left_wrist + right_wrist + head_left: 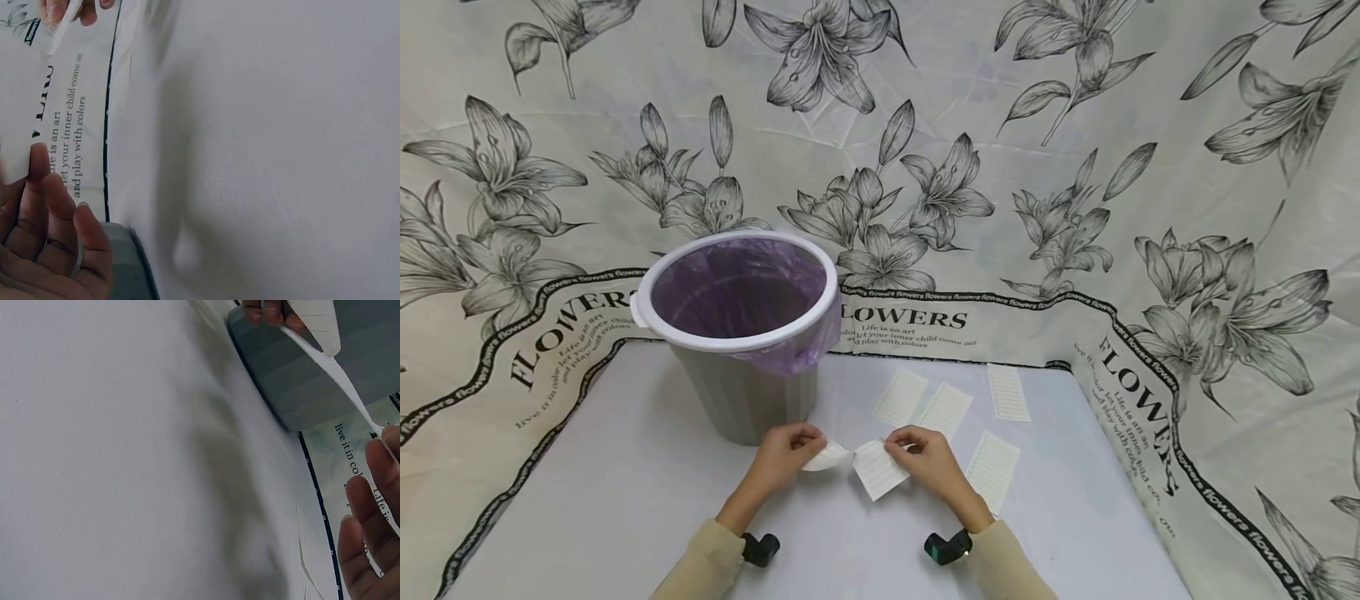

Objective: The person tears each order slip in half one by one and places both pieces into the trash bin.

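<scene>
Between thumb and fingers, my left hand (786,454) pinches a small white piece of paper (825,457), low over the table in front of the bin. My right hand (929,458) pinches a lined piece of paper (878,471) by its upper right part. The inner edges of both pieces come close together midway between the hands. Seen from the right wrist, the paper (340,378) stretches as a thin, curved band toward my right fingertips. In the left wrist view, pale paper (15,106) rises above my left fingers (39,162).
A grey bin (741,392) with a white rim and purple liner (737,287) stands behind my left hand. Several lined paper slips (994,468) lie on the white table (625,500) at the right and back right. A flower-printed cloth (880,125) hangs behind.
</scene>
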Demonstrator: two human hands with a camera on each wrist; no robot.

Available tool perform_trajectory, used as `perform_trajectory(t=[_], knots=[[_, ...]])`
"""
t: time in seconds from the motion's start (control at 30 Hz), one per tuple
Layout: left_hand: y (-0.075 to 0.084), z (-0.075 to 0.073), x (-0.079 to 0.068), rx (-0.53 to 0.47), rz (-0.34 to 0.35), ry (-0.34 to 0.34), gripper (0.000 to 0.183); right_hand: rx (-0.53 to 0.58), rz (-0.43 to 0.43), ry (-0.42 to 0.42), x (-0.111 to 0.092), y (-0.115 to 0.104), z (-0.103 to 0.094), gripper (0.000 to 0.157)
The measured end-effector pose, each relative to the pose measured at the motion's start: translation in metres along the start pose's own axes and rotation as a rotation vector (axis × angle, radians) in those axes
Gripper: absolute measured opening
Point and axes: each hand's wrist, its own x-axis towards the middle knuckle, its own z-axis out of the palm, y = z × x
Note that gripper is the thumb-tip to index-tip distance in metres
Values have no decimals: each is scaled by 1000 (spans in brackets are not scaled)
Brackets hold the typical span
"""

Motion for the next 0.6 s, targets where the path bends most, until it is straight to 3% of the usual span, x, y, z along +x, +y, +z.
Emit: perform_trajectory(t=[0.27,0.33,0.6], knots=[[-7,-12,-3,21,-11,31,10,-5,76,41,-2,-5,-9,9],[-9,-16,-4,27,-7,37,9,3,64,50,-2,5,-10,9],[-10,-23,-8,68,30,18,6,-18,63,41,0,2,-16,8]])
